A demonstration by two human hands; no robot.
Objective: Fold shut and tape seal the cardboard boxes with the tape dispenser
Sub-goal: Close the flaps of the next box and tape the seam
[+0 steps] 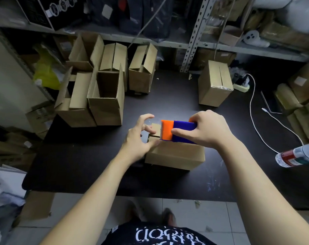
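Reading the head feed: right hand is wrapped round the tape dispenser, thumb on the near side, fingers over the top. The dispenser sits on top of the cardboard box, mid worktop. — op

Which way's the blade end? — lead

Orange toothed end faces left, straight at the left hand. The box's long axis runs left-right across the person, and I have the dispenser lined up along it. — op

Left hand doing what? — lead

It's at the box's left end, fingers spread and half-curled, not clamped on anything I can make out. Fingertips touch the flaps, thumb at the near top edge. Can't tell if a tape end is under them. — op

So where does the pull go? — lead

My read: anchor at the left end, then the right hand drags the dispenser rightward along the seam while the left pins the flaps. Left is nearer the start; right has the tool. Risk: I see a dark gap between the flaps at the left, so they could spring up. One sealed box sits back right; the open boxes back left aren't done yet. — op
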